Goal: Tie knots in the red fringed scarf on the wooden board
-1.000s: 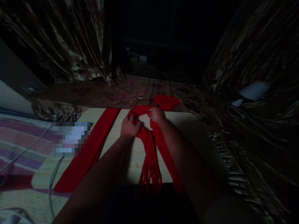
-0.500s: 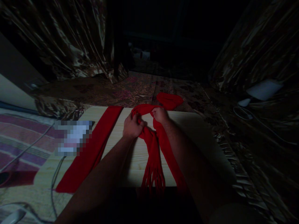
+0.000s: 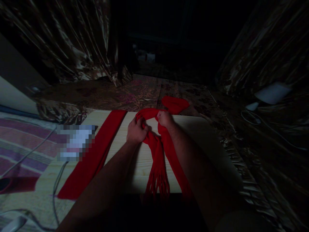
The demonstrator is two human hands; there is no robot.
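Note:
A red fringed scarf (image 3: 158,151) lies in a loop on the pale wooden table (image 3: 140,167). My left hand (image 3: 137,130) is closed on the loop's left side, thumb on top. On the upper right of the loop, my right hand (image 3: 165,118) grips the cloth in a fist. One fringed end hangs toward the near table edge, and another strip runs down beside my right forearm. Past the far edge, a bunched red part (image 3: 175,103) rests on patterned fabric; how it joins the loop is partly hidden.
A flat red strip of cloth (image 3: 96,154) crosses the table's left side. A blurred-out phone-like device (image 3: 77,143) with a cable lies over it. Striped bedding (image 3: 26,141) is at left. Curtains (image 3: 84,38) hang behind. A white lamp-like object (image 3: 272,93) with a cord stands at right.
Almost nothing differs. Both hands keep their hold on the scarf, and the loop stays in place; the view has shifted only slightly.

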